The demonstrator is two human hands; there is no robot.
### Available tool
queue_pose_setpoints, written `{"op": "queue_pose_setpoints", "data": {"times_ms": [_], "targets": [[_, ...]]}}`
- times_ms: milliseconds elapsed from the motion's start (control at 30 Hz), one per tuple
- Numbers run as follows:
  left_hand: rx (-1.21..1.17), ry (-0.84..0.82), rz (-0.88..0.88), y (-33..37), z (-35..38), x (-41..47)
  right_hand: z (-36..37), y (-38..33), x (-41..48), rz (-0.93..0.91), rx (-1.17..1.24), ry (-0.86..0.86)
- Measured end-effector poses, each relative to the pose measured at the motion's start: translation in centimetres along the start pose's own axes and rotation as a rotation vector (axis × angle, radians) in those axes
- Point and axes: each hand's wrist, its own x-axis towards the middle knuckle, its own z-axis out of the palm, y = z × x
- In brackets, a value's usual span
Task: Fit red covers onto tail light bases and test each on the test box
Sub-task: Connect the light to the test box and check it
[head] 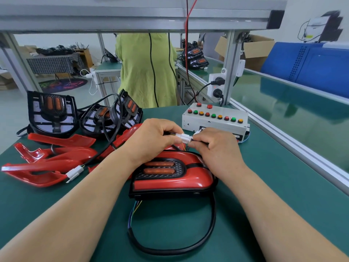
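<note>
The white connector (182, 138) hangs in the air between the two hands, just above the far end of the covered tail light (171, 175) and a little short of the test box (215, 120). Its long axis runs roughly side to side, from one hand to the other, dipping slightly toward the right.

The left hand (151, 140) pinches its left end, thumb and curled fingers clamped on the plug body. The right hand (217, 150) meets it from the other side, fingertips (200, 138) closed on the mating end, where a second bit of white plastic (197, 132) pokes up. From where I stand I can't tell whether the two halves are fully seated or only touching. My guess is the coming move is a straight push along that axis, hands toward each other; neither hand is nearer than the other.

The tail light lies flat on the green mat (264, 186), red cover on, its black cable (188, 249) looping back toward the person. Off to the left lie loose red covers (51, 163), with bare bases (52, 112) propped behind them.
</note>
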Motion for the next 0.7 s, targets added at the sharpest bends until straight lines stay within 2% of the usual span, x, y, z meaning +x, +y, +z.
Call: {"op": "queue_pose_setpoints", "data": {"times_ms": [233,367,500,633,700], "targets": [[-0.063,-0.029,-0.034,-0.2,-0.6,0.3,0.0,0.1,0.2,0.084,0.131,0.017],[-0.02,-0.042,-0.1,-1.1,-1.1,0.5,0.2,0.2,0.2,0.151,0.192,-0.017],[0.016,0.129,-0.258,-2.0,-0.8,0.0,0.1,1.0,0.2,0.227,0.223,-0.026],[-0.155,0.367,-0.431,-2.3,-1.2,-0.7,-0.3,1.5,0.3,0.3,0.206,-0.05],[-0.195,0.384,-0.484,-2.2,-1.4,-1.1,-0.5,1.7,0.3,0.325,0.186,-0.078]]}}
